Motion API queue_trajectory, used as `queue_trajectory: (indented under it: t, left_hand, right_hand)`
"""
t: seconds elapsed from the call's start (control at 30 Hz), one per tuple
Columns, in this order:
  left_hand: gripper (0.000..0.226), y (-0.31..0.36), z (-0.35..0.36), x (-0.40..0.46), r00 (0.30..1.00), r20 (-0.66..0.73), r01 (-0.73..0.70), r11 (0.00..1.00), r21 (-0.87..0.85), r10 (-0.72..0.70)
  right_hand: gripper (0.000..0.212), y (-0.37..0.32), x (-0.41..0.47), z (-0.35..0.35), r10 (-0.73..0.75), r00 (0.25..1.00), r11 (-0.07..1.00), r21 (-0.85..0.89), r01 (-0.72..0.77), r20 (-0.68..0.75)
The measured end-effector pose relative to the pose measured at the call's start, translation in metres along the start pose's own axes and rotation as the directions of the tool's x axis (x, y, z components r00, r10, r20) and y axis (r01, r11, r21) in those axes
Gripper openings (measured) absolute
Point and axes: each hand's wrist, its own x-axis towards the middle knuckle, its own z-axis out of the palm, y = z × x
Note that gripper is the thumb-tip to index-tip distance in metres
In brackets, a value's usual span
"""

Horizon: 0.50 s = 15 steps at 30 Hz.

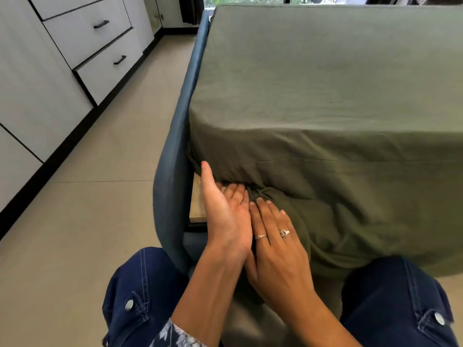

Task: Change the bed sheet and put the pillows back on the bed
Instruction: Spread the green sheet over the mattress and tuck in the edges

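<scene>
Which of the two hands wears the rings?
The right hand, lying flat with straight fingers on the olive green bed sheet, wears two rings. The left hand beside it, turned on edge, shows none.

A blue-framed bed point(175, 151) stands on the tiled floor point(105, 196), its mattress covered by a green sheet point(325, 83).

Nothing readable from my end — no text, labels, brand marks or numbers on anything in the head view.
</scene>
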Motion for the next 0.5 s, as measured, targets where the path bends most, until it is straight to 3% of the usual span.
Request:
queue_trajectory:
  t: [0.3,0.4,0.5]
  left_hand:
    - [0.072,0.019,-0.001,0.012,0.995,0.077,0.047,0.967,0.251,-0.068]
    - [0.055,0.022,-0.021,-0.002,0.997,0.079,-0.016,0.917,0.399,-0.017]
    - [0.047,0.009,-0.034,-0.009,0.998,0.066,-0.005,0.940,0.342,-0.019]
  right_hand:
    - [0.045,0.015,0.070,-0.009,0.255,0.944,0.955,-0.209,-0.211,0.208]
    - [0.047,0.022,0.081,-0.015,0.232,0.920,0.968,-0.172,-0.184,0.315]
    - [0.044,0.041,0.076,-0.015,0.086,0.952,0.995,-0.071,-0.068,0.294]
